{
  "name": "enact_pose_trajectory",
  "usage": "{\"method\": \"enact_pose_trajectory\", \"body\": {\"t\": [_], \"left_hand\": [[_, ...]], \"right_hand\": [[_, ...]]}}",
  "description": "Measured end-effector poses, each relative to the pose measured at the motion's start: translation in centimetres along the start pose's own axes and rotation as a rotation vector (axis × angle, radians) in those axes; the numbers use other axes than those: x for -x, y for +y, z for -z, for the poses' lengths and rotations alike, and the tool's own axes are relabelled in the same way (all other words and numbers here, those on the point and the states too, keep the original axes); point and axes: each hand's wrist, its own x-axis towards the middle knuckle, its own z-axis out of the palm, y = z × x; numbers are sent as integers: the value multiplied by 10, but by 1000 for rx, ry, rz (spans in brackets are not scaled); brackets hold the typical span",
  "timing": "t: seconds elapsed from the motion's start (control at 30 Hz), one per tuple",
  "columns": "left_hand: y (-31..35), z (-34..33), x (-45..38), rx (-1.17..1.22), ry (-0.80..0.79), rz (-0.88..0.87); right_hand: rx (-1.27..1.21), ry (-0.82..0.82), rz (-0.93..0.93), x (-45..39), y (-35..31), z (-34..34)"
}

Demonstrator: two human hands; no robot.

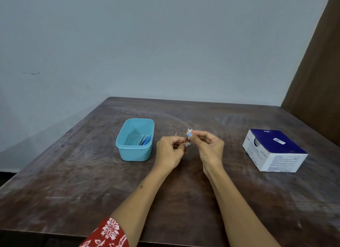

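Note:
Above the middle of the brown table (77,175), both hands meet around a small object (188,136) with a white top, a blue part and a dark reddish lower end. My left hand (170,152) pinches its lower end with curled fingers. My right hand (209,148) pinches the white top between thumb and fingertips. The object is small and partly hidden by the fingers, so I cannot tell exactly what it is.
A light blue plastic tub (135,141) stands left of the hands with blue packets inside. A blue and white box of alcohol swabs (274,151) sits at the right. A grey wall lies behind the table, with a brown panel at the far right.

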Motion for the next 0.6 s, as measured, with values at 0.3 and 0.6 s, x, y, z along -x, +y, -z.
{"method": "enact_pose_trajectory", "body": {"t": [0.3, 0.6], "left_hand": [[2, -3, 3, -56, -23, -32], [1, -2, 2, -48, -21, -31]], "right_hand": [[-20, 54, -42, -4, 3, 1], [-68, 2, -105, -3, 1, 2]]}}
